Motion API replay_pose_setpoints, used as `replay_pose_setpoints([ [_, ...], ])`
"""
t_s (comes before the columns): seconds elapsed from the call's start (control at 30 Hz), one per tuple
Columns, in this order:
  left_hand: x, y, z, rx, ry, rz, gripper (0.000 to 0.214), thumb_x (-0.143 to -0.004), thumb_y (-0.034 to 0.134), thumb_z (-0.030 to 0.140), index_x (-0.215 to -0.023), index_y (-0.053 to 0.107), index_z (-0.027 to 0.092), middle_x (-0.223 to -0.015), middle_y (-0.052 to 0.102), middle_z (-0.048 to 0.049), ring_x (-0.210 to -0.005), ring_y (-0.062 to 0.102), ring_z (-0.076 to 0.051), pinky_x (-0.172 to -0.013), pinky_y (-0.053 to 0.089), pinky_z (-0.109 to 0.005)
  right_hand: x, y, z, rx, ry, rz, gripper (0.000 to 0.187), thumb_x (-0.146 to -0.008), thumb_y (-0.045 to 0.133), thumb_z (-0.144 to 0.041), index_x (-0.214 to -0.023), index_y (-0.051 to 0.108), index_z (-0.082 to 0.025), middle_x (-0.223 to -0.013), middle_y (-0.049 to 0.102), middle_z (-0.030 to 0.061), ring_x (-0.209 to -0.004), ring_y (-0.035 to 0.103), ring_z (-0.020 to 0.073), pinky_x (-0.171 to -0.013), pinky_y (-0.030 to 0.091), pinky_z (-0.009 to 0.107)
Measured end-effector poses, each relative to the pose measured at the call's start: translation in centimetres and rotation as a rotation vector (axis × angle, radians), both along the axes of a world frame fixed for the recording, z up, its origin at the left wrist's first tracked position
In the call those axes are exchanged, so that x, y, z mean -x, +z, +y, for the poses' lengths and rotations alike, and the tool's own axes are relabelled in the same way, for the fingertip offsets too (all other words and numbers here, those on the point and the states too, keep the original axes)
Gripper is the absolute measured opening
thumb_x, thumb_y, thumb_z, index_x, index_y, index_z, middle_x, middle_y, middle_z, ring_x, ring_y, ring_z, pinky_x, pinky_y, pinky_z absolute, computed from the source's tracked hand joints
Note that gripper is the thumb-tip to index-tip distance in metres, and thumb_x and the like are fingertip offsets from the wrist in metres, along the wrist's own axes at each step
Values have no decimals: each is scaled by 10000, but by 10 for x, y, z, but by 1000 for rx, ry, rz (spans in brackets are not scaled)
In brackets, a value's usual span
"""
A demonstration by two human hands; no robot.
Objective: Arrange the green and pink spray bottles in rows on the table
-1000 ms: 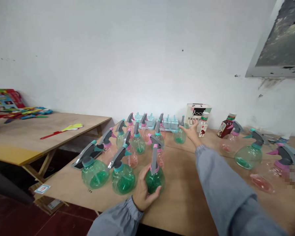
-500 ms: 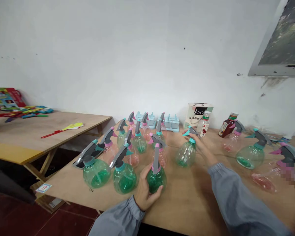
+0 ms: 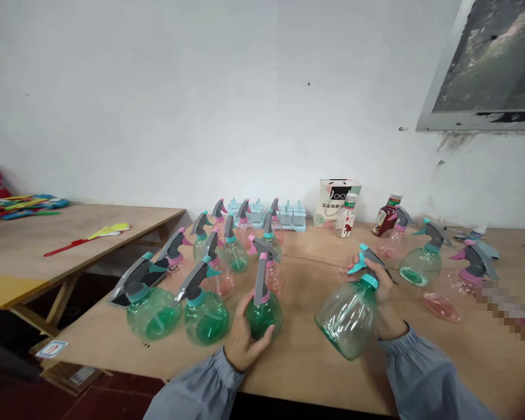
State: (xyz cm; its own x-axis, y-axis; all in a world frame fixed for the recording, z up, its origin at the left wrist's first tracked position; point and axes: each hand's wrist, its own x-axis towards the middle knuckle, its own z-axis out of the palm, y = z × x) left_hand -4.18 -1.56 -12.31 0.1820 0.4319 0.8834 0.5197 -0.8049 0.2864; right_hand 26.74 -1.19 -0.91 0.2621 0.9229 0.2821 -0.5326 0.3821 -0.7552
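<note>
Spray bottle (image 3: 347, 321) with a teal collar tilts over the desk (image 3: 312, 373) in my right hand (image 3: 385, 291), which wraps around its collar and grey trigger head (image 3: 368, 255). With my left hand (image 3: 240, 341) I clasp the lower body of a pink-collared green bottle (image 3: 266, 315), which stands upright. Watching through the head camera, I see a group of pink and green bottles (image 3: 235, 255) beyond the left hand, a white bag (image 3: 325, 207) well beyond the right hand, and another teal-collared bottle (image 3: 421, 267) to that hand's right.
</note>
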Motion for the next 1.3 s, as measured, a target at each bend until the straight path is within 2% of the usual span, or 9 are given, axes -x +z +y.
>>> replay_pose_setpoints([
  [0.2,0,2,0,-16,-20,8,803,-894,651,302,-1563,226,172,-1358,543,-201,-1249,614,-330,-1002,553,-495,1,-2,2,52,27,-28,288,-656,795,-510,-779,705,-265,-718,709,-1,-700,711,227,-673,616,381],
  [0.33,0,3,0,-20,-27,6,797,-898,648,295,-1566,231,168,-1365,536,-199,-1264,604,-326,-1022,539,-482,1,-4,5,39,-66,-65,270,-655,823,-473,-700,681,-247,-649,676,-20,-592,665,159,-555,564,272],
  [0.5,1,3,0,-30,-26,13,794,-894,650,295,-1560,238,162,-1369,538,-192,-1273,597,-322,-1027,539,-474,3,-5,6,43,36,-50,371,-653,795,-593,-779,702,-257,-714,719,2,-663,702,201,-583,586,313],
  [0.67,0,3,-1,-18,-10,7,779,-901,645,309,-1555,247,168,-1367,543,-181,-1265,605,-308,-1024,547,-460,1,-7,9,-37,-148,-73,317,-621,862,-452,-691,641,-237,-621,663,-35,-571,643,119,-555,543,216],
  [0.83,0,3,-1,-28,3,16,783,-903,641,329,-1557,243,166,-1351,550,-182,-1247,618,-311,-1001,562,-462,2,-10,13,14,-151,-121,352,-663,812,-550,-775,665,-250,-712,723,-15,-586,664,145,-541,545,256],
  [0.97,1,3,-1,-21,-6,12,792,-900,648,327,-1559,238,171,-1356,552,-185,-1244,622,-317,-997,563,-469,-4,-8,10,-67,-375,-107,359,-620,849,-517,-716,661,-227,-649,674,-32,-596,664,138,-585,553,255],
  [1.1,1,3,-1,-16,0,13,791,-901,644,335,-1560,238,169,-1354,550,-187,-1244,623,-321,-999,566,-471,-21,-1,-6,-100,-520,-183,446,-630,831,-593,-868,694,-241,-813,729,-5,-705,700,180,-686,578,337],
  [1.2,1,2,-1,-20,5,17,796,-905,639,330,-1565,228,159,-1363,540,-193,-1257,617,-318,-1010,565,-468,-47,3,-31,-55,-818,-240,526,-546,882,-623,-856,696,-241,-797,708,1,-654,646,163,-694,550,353],
  [1.3,1,0,0,-26,18,12,815,-905,645,321,-1573,212,150,-1382,524,-203,-1267,611,-318,-1020,562,-468,-91,1,-66,-42,-1130,-331,593,-399,918,-667,-758,690,-253,-724,657,14,-594,579,173,-681,512,405],
])
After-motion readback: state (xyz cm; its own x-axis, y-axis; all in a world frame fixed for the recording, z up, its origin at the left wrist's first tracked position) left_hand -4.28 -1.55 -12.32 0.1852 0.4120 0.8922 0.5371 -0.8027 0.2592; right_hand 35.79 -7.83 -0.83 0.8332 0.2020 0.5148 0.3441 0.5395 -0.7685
